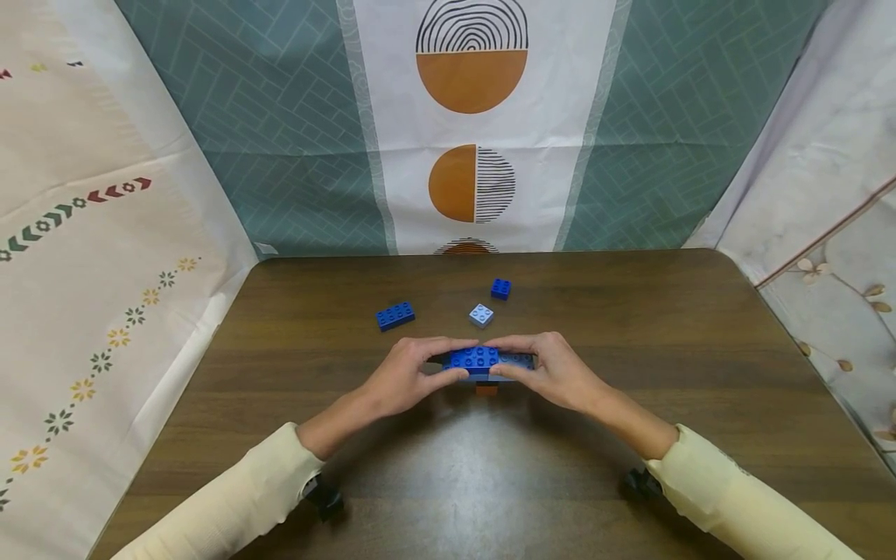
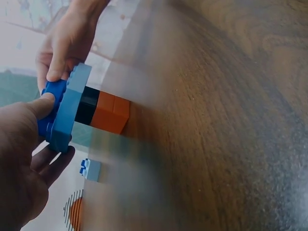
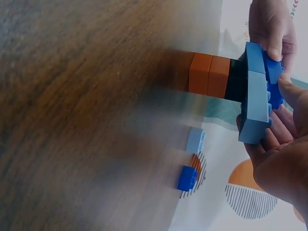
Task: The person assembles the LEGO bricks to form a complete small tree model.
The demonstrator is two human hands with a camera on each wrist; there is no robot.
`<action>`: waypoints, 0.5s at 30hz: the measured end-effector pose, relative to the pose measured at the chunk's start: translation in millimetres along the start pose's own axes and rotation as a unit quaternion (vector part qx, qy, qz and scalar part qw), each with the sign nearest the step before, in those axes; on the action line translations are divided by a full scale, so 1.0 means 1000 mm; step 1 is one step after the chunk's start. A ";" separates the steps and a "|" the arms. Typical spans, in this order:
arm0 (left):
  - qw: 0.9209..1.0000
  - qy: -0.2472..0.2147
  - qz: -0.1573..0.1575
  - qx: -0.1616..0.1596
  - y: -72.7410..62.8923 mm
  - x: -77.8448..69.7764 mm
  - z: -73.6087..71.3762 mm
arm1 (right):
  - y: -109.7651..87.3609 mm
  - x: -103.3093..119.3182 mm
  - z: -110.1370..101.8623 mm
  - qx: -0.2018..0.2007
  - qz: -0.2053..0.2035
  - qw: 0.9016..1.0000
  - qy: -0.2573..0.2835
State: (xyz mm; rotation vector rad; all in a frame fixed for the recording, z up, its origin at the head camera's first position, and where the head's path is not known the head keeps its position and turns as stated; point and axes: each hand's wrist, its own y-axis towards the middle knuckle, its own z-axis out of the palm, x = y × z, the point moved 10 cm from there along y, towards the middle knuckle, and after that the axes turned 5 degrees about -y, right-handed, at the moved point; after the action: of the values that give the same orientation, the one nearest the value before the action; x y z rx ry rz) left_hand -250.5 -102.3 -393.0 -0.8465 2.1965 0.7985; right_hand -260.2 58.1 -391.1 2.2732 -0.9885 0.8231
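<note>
Your left grip (image 1: 402,379) and right grip (image 1: 558,377) pinch the top blue brick (image 1: 474,357). Uneven pressure could topple the narrow orange bricks (image 2: 110,111).

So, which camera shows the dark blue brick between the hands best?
The head view: it looks down on the dark blue brick, showing its studded top between the left hand and right hand. Both wrist views show it from the side, partly covered by the hands.

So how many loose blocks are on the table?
3, all beyond the tower: a long blue block on the left, a pale blue block in the middle, and a small dark blue block farthest back. Others might be hidden.
</note>
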 end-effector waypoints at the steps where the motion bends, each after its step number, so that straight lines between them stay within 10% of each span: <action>1: 1.000 0.000 0.001 0.002 0.000 0.000 0.000 | 0.000 0.001 0.000 -0.001 -0.002 1.000 0.000; 15: 1.000 0.013 0.012 0.006 0.001 -0.002 0.001 | -0.004 -0.003 0.000 -0.011 0.015 1.000 -0.015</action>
State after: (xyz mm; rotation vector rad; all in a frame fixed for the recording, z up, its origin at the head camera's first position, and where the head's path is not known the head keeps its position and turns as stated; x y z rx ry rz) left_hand -249.7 -100.4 -391.4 -0.8306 2.2369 0.7884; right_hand -258.7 61.3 -394.3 2.2617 -1.0431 0.7896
